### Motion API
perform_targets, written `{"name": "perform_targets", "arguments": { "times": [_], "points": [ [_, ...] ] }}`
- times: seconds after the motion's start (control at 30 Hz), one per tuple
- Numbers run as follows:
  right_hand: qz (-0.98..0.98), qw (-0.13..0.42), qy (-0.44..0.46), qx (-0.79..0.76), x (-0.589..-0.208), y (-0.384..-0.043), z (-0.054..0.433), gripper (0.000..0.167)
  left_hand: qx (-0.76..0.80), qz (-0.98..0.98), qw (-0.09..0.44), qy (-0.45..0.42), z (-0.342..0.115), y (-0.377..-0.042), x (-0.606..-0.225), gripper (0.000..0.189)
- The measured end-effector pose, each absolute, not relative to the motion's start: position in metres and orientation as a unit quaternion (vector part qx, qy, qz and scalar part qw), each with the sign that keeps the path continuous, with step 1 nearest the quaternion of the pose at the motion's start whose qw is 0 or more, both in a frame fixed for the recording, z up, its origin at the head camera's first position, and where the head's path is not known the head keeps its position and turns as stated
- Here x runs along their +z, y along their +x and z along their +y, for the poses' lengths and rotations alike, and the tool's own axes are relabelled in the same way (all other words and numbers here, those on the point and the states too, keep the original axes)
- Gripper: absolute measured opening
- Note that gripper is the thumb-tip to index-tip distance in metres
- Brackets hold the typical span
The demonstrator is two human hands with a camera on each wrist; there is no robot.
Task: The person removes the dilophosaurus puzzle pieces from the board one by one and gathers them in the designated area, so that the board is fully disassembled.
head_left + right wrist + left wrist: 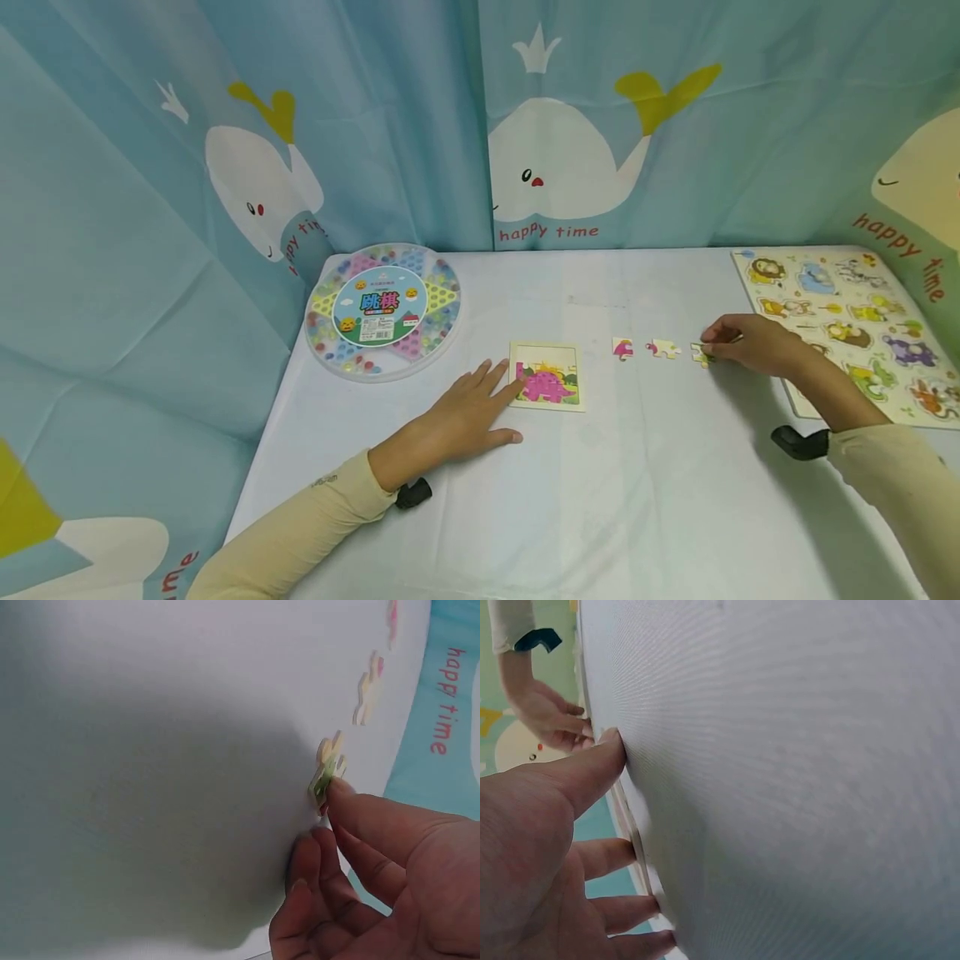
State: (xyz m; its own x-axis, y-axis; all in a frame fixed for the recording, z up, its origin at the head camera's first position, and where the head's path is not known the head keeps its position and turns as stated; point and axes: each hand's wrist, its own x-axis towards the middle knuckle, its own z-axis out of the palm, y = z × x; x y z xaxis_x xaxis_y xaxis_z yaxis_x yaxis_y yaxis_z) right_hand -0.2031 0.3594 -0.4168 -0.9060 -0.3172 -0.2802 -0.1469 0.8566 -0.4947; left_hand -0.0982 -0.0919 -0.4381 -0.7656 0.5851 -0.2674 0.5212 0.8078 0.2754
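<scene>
My right hand [757,343] pinches a small green and cream jigsaw piece [325,776] between thumb and fingers, close over the white table. Two other pieces lie in a row to its left: a cream one [664,348] and a pink one [622,347]. With fingers spread, my left hand [472,408] reaches to the left side of a small square puzzle board [547,407]; its index fingertip overlaps the pink dinosaur picture. The board's upper part shows bare wood. In the left wrist view the fingertips [646,904] sit right at the board's edge.
A round, clear Chinese checkers box [442,354] with coloured marbles stands at the back left. A large animal peg puzzle [810,292] lies on the right, partly behind my right hand. Blue whale-print curtains [420,125] enclose the table [600,500] at the back and left.
</scene>
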Motion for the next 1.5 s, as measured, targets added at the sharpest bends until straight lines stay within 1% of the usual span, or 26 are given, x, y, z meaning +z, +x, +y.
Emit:
{"name": "perform_targets", "arguments": {
  "times": [0.13, 0.2, 0.33, 0.4, 0.63, 0.87, 1.0, 1.27, 1.37, 1.5],
  "points": [
    [0.954, 0.155, -0.118, -0.227, -0.416, -0.2, 0.353, 0.02, 0.093, 0.935, 0.174, 0.295, -0.092, -0.099, -0.439, 0.081],
    [0.958, 0.125, -0.125, -0.225, -0.416, -0.198, 0.343, 0.02, 0.094, 0.935, 0.176, 0.293, -0.092, -0.099, -0.439, 0.081],
    [0.958, 0.07, -0.142, -0.241, -0.416, -0.193, 0.307, 0.019, 0.096, 0.936, 0.181, 0.287, -0.092, -0.098, -0.438, 0.081],
    [0.953, 0.056, -0.158, -0.253, -0.417, -0.188, 0.282, 0.021, 0.097, 0.935, 0.184, 0.286, -0.092, -0.098, -0.438, 0.082],
    [0.933, 0.056, -0.212, -0.284, -0.418, -0.163, 0.201, 0.028, 0.099, 0.935, 0.183, 0.286, -0.09, -0.098, -0.438, 0.081],
    [0.912, 0.084, -0.279, -0.289, -0.426, -0.146, 0.15, 0.034, 0.094, 0.936, 0.18, 0.288, -0.091, -0.098, -0.439, 0.081],
    [0.905, 0.068, -0.312, -0.28, -0.432, -0.142, 0.137, 0.035, 0.091, 0.936, 0.173, 0.294, -0.091, -0.099, -0.439, 0.08],
    [0.915, 0.037, -0.309, -0.258, -0.441, -0.14, 0.133, 0.035, 0.09, 0.935, 0.168, 0.3, -0.091, -0.098, -0.438, 0.08],
    [0.92, 0.044, -0.3, -0.249, -0.442, -0.14, 0.13, 0.037, 0.09, 0.935, 0.167, 0.298, -0.091, -0.098, -0.438, 0.08],
    [0.927, 0.07, -0.282, -0.236, -0.44, -0.141, 0.126, 0.039, 0.089, 0.936, 0.168, 0.296, -0.092, -0.097, -0.439, 0.08]
  ]
}}
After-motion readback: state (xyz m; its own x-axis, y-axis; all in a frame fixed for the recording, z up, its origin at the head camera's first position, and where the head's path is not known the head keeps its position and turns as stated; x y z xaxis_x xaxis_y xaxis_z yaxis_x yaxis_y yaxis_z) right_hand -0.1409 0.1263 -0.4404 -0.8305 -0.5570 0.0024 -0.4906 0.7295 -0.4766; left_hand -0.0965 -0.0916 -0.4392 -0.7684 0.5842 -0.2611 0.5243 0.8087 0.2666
